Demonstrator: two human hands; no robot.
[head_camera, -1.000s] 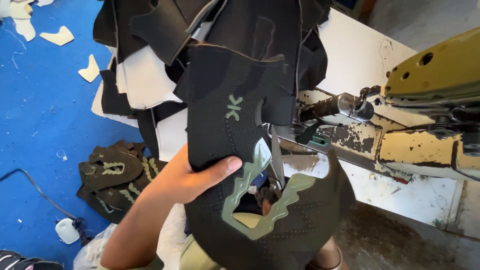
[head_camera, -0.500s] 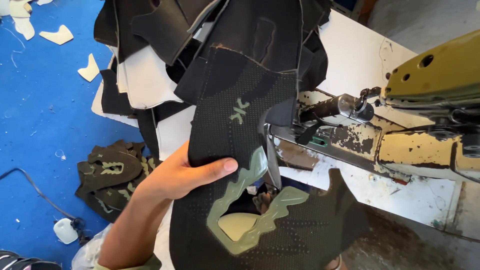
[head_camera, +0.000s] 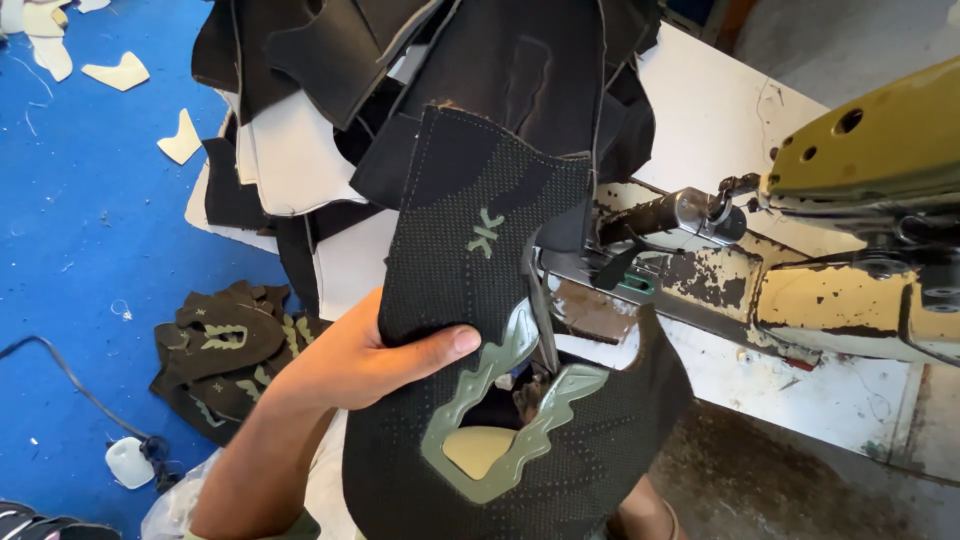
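We see no packages, signs or screens. Only label-like mark: small green plate (head_camera: 636, 285) on sewing machine arm, right of centre, rectangular, lettering too small to tell. We also note pale green logo mark (head_camera: 486, 232) on black knit shoe upper (head_camera: 470, 300), centre of view, angular, branching strokes.

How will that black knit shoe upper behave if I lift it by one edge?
Probably floppy: the upper bends over the left hand and curls at its top. Likely light for its size, since a thumb-and-finger grip carries it. The green trim round the opening may stiffen that part somewhat. Not apt to roll.
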